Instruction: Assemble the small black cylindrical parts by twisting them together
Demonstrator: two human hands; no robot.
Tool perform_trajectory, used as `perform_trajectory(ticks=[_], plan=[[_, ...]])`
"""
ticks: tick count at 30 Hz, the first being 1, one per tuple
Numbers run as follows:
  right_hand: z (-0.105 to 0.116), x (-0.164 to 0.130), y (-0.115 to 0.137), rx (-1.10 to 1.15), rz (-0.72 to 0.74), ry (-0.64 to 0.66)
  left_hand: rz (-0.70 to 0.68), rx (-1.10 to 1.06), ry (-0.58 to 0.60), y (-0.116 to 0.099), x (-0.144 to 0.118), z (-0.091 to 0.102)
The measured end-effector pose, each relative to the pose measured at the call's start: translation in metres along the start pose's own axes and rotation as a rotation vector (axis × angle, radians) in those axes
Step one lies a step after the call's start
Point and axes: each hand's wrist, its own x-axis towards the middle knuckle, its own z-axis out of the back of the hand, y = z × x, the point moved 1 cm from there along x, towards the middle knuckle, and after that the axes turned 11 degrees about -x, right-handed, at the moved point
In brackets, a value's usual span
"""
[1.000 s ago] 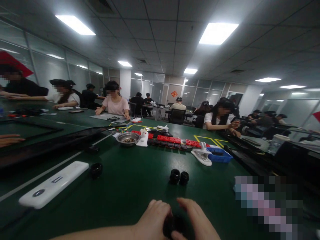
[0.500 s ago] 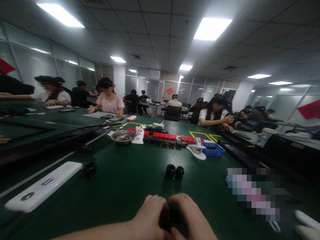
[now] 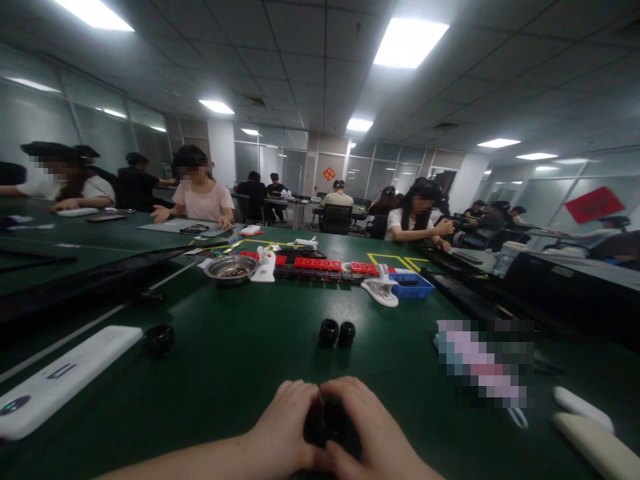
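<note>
At the near edge of the view, my left hand [image 3: 284,423] and my right hand [image 3: 369,427] close around a dark, rounded black part [image 3: 334,421] from both sides. Fingers cover much of it, and its exact kind is unclear. Ahead of my hands, two glossy black ring-like parts, one larger [image 3: 329,332] and one smaller [image 3: 347,333], stand side by side on the green tabletop [image 3: 240,360]. Another black ring-like part [image 3: 159,340] lies at the left, beside a long white device [image 3: 70,380].
Farther back are a metal bowl [image 3: 231,270] of small pieces, a red strip [image 3: 318,263], white clamp-like stands [image 3: 382,290] and a blue tray [image 3: 413,285]. At right lie a blurred pink item [image 3: 480,363] and white objects [image 3: 583,408]. Several people sit at tables beyond.
The view has turned slightly right and down, so the table items appear farther left and higher. Both hands stay closed around the black part, with the fingers slightly shifted.
</note>
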Motion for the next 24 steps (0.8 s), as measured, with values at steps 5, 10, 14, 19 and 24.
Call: perform_trajectory(ticks=[5,10,14,19,24], plan=[[-0.007,-0.002,0.002,-0.155,-0.126,-0.080,0.013,0.008,-0.006,-0.003,-0.002,0.001],[-0.007,-0.001,0.001,-0.080,-0.061,-0.008,-0.013,-0.003,0.001,-0.005,-0.002,0.000],[0.001,-0.001,0.000,0.057,-0.004,0.051,-0.003,-0.016,0.000,-0.001,-0.002,0.000],[-0.003,0.002,-0.001,-0.052,-0.135,0.008,-0.003,-0.003,0.000,0.003,-0.001,-0.001],[-0.009,0.003,-0.002,-0.063,-0.122,0.000,-0.008,-0.001,-0.007,0.001,-0.001,-0.001]])
